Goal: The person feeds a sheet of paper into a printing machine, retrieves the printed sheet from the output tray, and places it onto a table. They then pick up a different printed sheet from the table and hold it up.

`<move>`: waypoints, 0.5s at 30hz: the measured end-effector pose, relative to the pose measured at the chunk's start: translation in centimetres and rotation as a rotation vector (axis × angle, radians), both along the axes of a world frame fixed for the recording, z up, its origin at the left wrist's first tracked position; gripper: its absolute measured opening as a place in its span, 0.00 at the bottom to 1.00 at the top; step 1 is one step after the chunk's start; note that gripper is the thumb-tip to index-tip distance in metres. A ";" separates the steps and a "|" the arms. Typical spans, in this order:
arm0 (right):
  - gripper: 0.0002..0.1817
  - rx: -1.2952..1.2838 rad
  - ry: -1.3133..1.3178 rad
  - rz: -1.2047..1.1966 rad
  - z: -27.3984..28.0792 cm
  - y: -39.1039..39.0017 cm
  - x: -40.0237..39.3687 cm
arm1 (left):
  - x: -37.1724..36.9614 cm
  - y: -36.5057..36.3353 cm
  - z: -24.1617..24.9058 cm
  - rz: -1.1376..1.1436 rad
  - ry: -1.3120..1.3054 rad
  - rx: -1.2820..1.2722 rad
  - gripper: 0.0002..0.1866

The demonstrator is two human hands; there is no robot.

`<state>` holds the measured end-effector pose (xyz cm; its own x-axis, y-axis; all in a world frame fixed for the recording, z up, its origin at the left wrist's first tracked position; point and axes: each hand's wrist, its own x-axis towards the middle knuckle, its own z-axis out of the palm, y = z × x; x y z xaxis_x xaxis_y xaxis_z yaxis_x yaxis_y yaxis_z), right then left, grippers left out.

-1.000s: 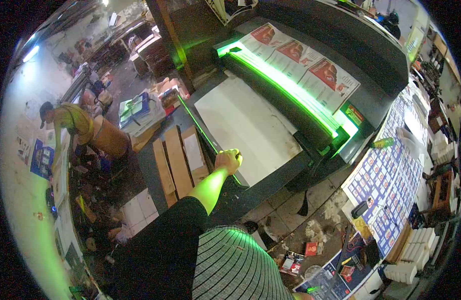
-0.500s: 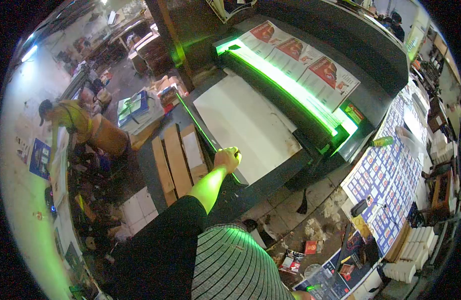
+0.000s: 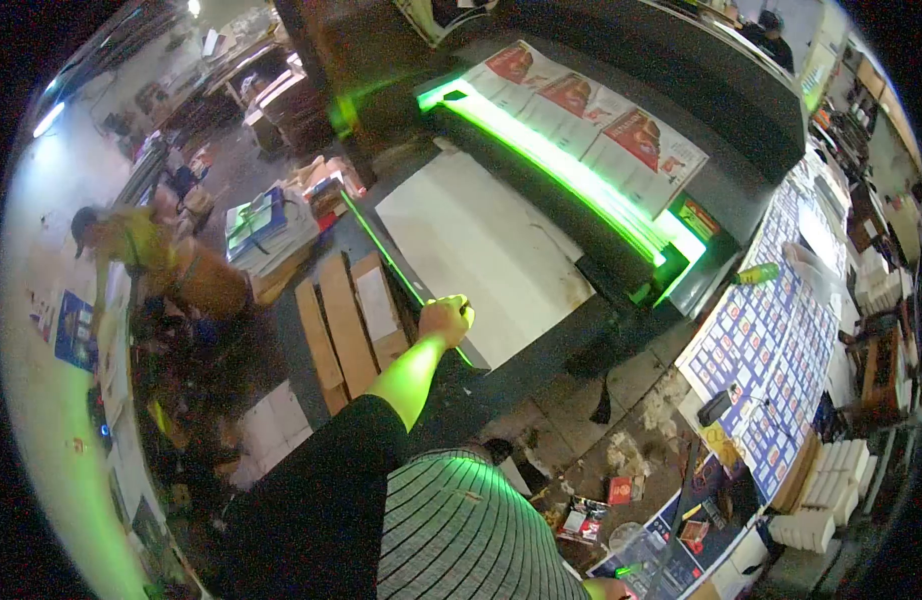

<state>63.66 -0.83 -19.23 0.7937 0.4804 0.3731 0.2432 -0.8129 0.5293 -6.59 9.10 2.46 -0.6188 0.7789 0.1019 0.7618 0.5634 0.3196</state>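
My left hand [image 3: 447, 320] is closed like a fist at the near part of a long dark bar [image 3: 396, 270] whose edge shines green. What the fingers hold is hidden inside the fist. Beside it on the dark machine table lies a large white sheet [image 3: 491, 260], or a stack of them. Only a sliver of my right hand [image 3: 606, 589] shows at the bottom edge, its fingers out of sight. Beyond the white sheet, a bright green-lit strip [image 3: 571, 160] crosses the machine, with printed red-and-white sheets [image 3: 636, 145] behind it.
Several brown boards [image 3: 343, 320] lie left of the bar. A bundled paper stack [image 3: 266, 235] stands farther left, near a bending person in a yellow top [image 3: 141, 240]. To the right are blue printed sheets [image 3: 756, 350] with a green bottle [image 3: 758, 273]. Another person [image 3: 771, 42] is at the back right.
The whole view has shifted slightly, so things sit a little farther left. My left hand stays closed at the bar, and the bar and white sheet keep about the same relation.
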 end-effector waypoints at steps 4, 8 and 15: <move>0.13 0.014 -0.009 -0.074 0.1 -0.9 -0.3 | 0.2 0.2 0.2 0.019 0.006 -0.019 0.13; 0.13 0.028 -0.009 -0.119 0.2 -1.7 -0.6 | 0.3 0.3 0.5 0.043 -0.036 -0.026 0.12; 0.13 0.052 0.000 -0.151 0.4 -2.3 -0.6 | 0.0 0.3 -0.2 0.024 0.007 -0.042 0.12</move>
<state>63.07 -3.18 -18.84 0.8555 0.3358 0.3942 0.1163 -0.8664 0.4856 -6.59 9.37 2.31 -0.6367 0.7675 0.0738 0.7502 0.5945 0.2894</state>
